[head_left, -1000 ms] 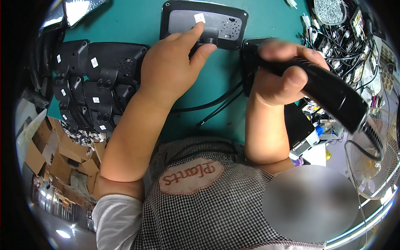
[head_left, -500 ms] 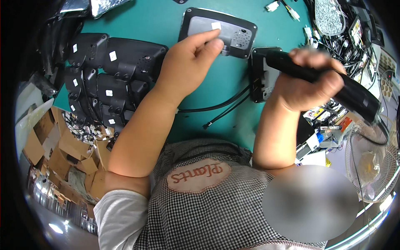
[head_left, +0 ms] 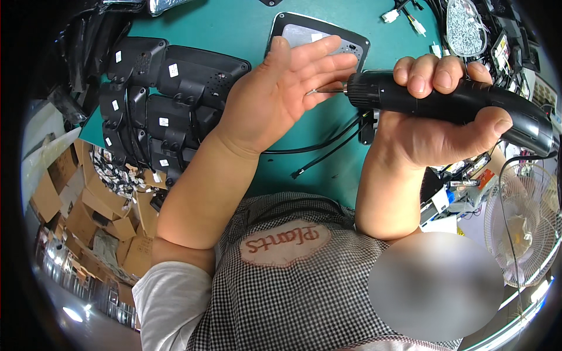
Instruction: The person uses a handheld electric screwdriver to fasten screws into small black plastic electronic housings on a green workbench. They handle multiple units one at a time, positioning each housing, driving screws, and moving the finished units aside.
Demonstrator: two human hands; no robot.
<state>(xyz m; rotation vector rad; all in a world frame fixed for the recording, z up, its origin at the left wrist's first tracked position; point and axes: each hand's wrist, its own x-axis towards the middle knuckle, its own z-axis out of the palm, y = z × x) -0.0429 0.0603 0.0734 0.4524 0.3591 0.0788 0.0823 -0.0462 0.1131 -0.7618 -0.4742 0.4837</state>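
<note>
Fingers of right hand (head_left: 433, 123) clenched round black electric screwdriver (head_left: 451, 102), now lifted off the panel, lying horizontal, bit pointing left into opened left hand (head_left: 287, 88).

A black electric screwdriver (head_left: 451, 102) lies level in the right hand's (head_left: 433, 126) grip. Its bit tip touches the open left hand's (head_left: 281, 96) fingers.
</note>
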